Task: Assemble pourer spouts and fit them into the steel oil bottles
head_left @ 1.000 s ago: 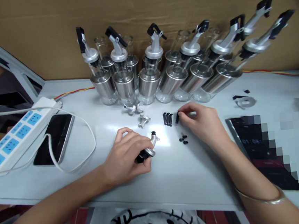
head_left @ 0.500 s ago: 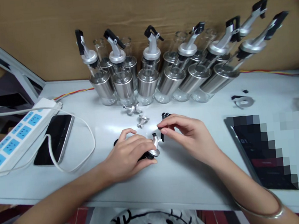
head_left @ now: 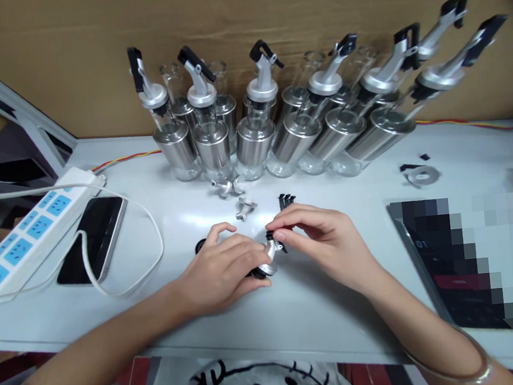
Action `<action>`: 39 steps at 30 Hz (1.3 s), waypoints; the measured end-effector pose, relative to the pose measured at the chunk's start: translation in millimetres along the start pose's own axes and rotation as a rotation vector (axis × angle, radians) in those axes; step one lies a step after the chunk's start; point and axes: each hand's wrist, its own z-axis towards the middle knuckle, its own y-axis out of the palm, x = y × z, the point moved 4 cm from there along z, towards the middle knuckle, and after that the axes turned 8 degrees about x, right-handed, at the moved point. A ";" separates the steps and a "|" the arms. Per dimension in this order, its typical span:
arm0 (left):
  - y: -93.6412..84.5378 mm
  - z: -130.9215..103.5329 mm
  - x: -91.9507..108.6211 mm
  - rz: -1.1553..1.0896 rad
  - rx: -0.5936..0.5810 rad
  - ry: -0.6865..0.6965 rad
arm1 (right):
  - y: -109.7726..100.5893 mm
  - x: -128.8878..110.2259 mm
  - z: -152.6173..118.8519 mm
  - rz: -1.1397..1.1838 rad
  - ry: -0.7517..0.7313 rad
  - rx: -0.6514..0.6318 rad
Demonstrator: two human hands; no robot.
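Observation:
My left hand point(head_left: 227, 267) is wrapped round a silver pourer spout point(head_left: 269, 262) with a black base, holding it low over the table. Thumb and forefinger of my right hand point(head_left: 321, 238) pinch a small black lever point(head_left: 282, 245) against the tip of that spout. Part of the lever is hidden by my fingers. Just beyond, several black levers point(head_left: 286, 200) lie side by side. Loose silver spout pieces point(head_left: 245, 208) rest on the table in front of the bottles. A black round part point(head_left: 200, 244) shows partly behind my left hand.
Several glass bottles with steel sleeves point(head_left: 255, 141) and pourer tops stand along the cardboard wall point(head_left: 92, 63). A power strip point(head_left: 30, 230), a phone point(head_left: 92, 240) and a white cable lie left. At right are a tablet point(head_left: 452, 271) and a tape roll point(head_left: 423, 175).
My right hand has moved slightly down and left, bringing the black lever onto the spout's tip. My left hand keeps its hold on the spout, with little movement.

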 end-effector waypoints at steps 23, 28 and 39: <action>0.4 0.1 1.6 0.079 -0.021 0.040 | 2.2 10.2 -1.0 0.214 0.228 0.045; -4.2 0.2 0.1 0.090 0.060 0.003 | 2.3 10.4 0.3 0.240 0.255 0.010; -8.6 0.2 -2.1 0.080 0.122 -0.034 | 24.0 14.3 -10.0 0.752 0.544 -0.401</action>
